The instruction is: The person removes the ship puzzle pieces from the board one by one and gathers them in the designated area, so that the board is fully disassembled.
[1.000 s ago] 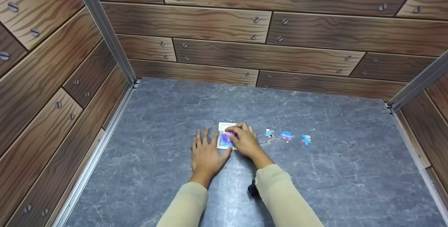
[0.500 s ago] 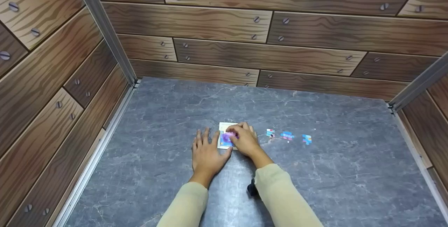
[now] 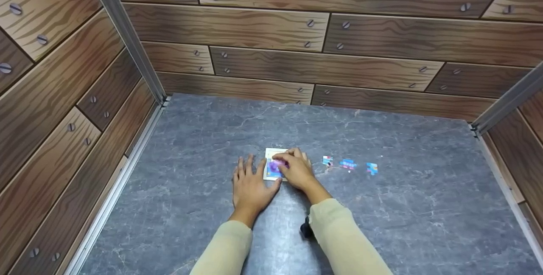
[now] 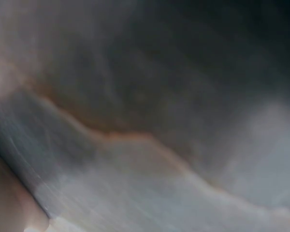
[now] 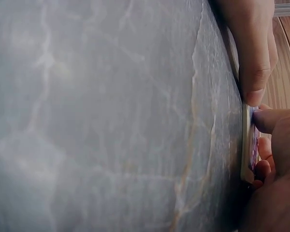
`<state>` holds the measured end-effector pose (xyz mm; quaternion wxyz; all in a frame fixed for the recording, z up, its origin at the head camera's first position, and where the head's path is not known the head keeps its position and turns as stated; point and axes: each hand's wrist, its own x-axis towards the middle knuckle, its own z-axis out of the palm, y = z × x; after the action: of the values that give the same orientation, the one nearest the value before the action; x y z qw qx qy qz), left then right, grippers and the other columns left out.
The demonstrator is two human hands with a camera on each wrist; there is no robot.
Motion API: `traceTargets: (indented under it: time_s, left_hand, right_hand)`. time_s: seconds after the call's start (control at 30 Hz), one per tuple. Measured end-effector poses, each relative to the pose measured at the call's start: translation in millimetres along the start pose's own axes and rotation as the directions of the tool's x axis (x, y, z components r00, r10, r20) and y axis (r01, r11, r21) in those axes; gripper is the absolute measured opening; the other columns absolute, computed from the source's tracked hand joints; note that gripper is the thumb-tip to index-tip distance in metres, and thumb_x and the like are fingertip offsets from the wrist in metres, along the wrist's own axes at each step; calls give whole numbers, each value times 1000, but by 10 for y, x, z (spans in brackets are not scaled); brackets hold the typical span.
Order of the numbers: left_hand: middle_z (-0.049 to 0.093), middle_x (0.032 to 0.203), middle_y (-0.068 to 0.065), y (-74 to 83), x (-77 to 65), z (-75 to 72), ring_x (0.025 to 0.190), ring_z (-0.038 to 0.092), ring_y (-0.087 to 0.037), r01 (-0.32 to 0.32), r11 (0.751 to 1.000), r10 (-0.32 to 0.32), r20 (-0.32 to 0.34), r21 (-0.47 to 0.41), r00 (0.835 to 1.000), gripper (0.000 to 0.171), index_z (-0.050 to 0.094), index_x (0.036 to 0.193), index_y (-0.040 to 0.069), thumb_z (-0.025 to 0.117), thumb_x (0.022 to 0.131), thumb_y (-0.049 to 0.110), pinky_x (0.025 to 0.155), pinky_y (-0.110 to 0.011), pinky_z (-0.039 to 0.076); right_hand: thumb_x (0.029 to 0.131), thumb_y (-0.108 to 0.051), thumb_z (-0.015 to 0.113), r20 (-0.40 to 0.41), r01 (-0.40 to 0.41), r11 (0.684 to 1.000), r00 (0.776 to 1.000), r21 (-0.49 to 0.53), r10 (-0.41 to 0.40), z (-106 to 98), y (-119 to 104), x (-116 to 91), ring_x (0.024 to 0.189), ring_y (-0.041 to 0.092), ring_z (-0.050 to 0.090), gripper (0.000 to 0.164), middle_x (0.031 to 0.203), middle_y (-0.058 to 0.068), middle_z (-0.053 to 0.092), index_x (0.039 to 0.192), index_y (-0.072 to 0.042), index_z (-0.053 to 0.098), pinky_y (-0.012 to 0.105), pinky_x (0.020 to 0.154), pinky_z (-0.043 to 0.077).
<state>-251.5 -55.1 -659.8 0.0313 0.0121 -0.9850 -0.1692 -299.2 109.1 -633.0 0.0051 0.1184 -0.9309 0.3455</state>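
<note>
A small jigsaw puzzle board [image 3: 269, 152] with a white border and a purple picture lies flat on the tabletop. My left hand [image 3: 251, 188] is spread along its left side, index finger by the left edge and thumb at the lower edge. Over the board's right part bends my right hand [image 3: 298, 172], thumb and index finger curled around a purple puzzle piece [image 3: 276, 165]; the fingers partly cover it. From the side, the right wrist view shows the board's edge [image 5: 246, 164] between both hands. The left wrist view is blurred, with skin only at its lower left.
Three loose puzzle pieces lie in a row to the right: a striped one [image 3: 327, 161], a blue-pink one [image 3: 348, 164] and a blue one [image 3: 372, 168]. Wood-patterned walls [image 3: 237, 24] enclose the grey marbled table [image 3: 424, 207]. A black device [image 3: 305, 227] sits at the right sleeve.
My right thumb and index finger shift very slightly over the purple piece. The left hand, board and loose pieces stay where they were.
</note>
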Motion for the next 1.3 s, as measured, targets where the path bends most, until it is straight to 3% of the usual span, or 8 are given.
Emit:
traceTargets:
  time_s: [0.5,0.83,1.3]
  left_hand:
    - [31,179,-12,-2,7,-2,169,20,-45,6,1000,-6,15,9,1000,86,47,164,34,50,94,84,136,-63,22]
    - [33,178,-12,-9,6,18,168,21,-45,2,1000,-2,2,8,1000,85,48,164,33,54,94,81,135,-62,23]
    - [33,178,-12,-2,8,2,168,21,-45,1,1000,-1,2,18,1000,85,47,164,34,54,94,82,135,-63,24]
  right_hand:
    - [98,-16,76,-13,2,1000,1000,10,-2,27,32,6,116,32,56,28,131,11,62,125,-25,77,58,103,44]
    - [93,-32,84,-12,-8,999,1000,46,9,29,28,-13,120,32,55,34,132,9,62,125,-25,78,59,106,43]
    - [88,-28,90,-47,22,999,999,37,-20,43,33,-21,118,33,58,37,131,9,64,123,-26,77,57,105,44]
